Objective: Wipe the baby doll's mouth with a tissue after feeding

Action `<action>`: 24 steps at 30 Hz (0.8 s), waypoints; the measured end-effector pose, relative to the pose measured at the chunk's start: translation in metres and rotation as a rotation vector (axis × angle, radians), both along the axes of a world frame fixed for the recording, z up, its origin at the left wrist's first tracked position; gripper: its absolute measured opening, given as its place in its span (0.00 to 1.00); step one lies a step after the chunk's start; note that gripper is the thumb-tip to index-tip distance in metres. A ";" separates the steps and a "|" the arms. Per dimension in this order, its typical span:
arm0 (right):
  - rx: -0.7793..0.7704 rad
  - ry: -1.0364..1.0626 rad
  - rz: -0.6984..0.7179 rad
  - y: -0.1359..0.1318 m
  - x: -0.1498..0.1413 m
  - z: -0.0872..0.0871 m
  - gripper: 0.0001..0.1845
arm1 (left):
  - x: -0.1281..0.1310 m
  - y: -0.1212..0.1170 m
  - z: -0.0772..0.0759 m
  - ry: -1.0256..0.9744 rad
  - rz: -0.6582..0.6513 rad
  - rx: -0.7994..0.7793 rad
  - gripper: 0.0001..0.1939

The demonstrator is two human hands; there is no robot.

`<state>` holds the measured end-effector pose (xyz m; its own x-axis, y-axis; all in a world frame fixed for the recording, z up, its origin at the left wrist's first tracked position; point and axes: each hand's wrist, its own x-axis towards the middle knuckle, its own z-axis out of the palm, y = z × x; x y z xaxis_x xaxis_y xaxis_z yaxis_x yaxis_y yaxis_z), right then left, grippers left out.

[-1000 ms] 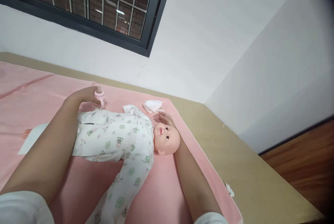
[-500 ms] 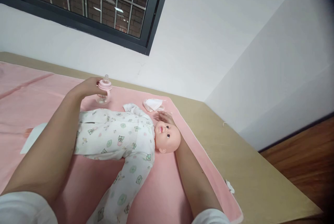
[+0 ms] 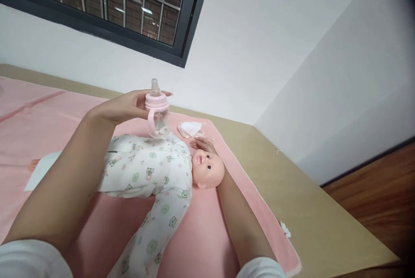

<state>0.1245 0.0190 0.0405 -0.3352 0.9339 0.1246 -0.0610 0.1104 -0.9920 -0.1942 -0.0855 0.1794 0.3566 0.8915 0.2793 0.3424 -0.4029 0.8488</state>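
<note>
My left hand [image 3: 129, 106] grips a pink-topped baby bottle [image 3: 161, 123] with a clear teat and side handle. It holds the bottle upright above the chest of a baby doll [image 3: 147, 165], dressed in a white suit with green and pink prints. The doll lies on its back, its bald head [image 3: 212, 172] turned up and to the right. Behind that head lies my right hand [image 3: 202, 144], fingers stretched out and partly hidden, with the wrist and forearm under or against the head. Clear liquid may be in the bottle; I cannot tell how much.
A pink mat [image 3: 201, 230] covers much of the wooden table [image 3: 311, 213]. Near the doll's head sits a clear plastic packet [image 3: 191, 129] with something white inside. A small white item [image 3: 285, 229] lies at the mat's right edge. The wall and a barred window [image 3: 139, 5] stand behind.
My left hand has lifted the bottle off the mat's far side and brought it right and nearer, over the doll's chest. My right hand and the doll stay put.
</note>
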 end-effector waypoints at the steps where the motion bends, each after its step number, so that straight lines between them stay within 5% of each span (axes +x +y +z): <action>1: 0.003 0.005 -0.004 0.001 0.000 0.000 0.16 | 0.004 -0.006 0.004 0.021 -0.046 0.011 0.43; 5: 0.025 0.010 -0.003 0.006 -0.001 -0.006 0.15 | 0.018 -0.025 0.013 0.088 -0.071 0.075 0.42; 10: 0.059 -0.056 0.030 0.017 0.001 -0.013 0.13 | 0.032 -0.035 0.015 -0.069 -0.235 0.049 0.39; 19: 0.450 -0.303 0.190 0.019 0.015 -0.012 0.28 | 0.050 -0.028 0.009 -0.053 -0.042 -0.063 0.37; 22: 0.419 -0.281 0.205 0.020 0.013 -0.014 0.31 | 0.054 -0.024 0.008 -0.045 0.023 -0.081 0.39; 24: 0.242 -0.188 0.139 0.023 0.008 -0.018 0.27 | 0.055 -0.022 0.006 -0.019 0.062 -0.075 0.38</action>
<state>0.1329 0.0417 0.0230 -0.4957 0.8282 0.2613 0.0893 0.3479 -0.9333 -0.1395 -0.1071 0.1856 0.2954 0.9305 0.2168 0.3484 -0.3162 0.8824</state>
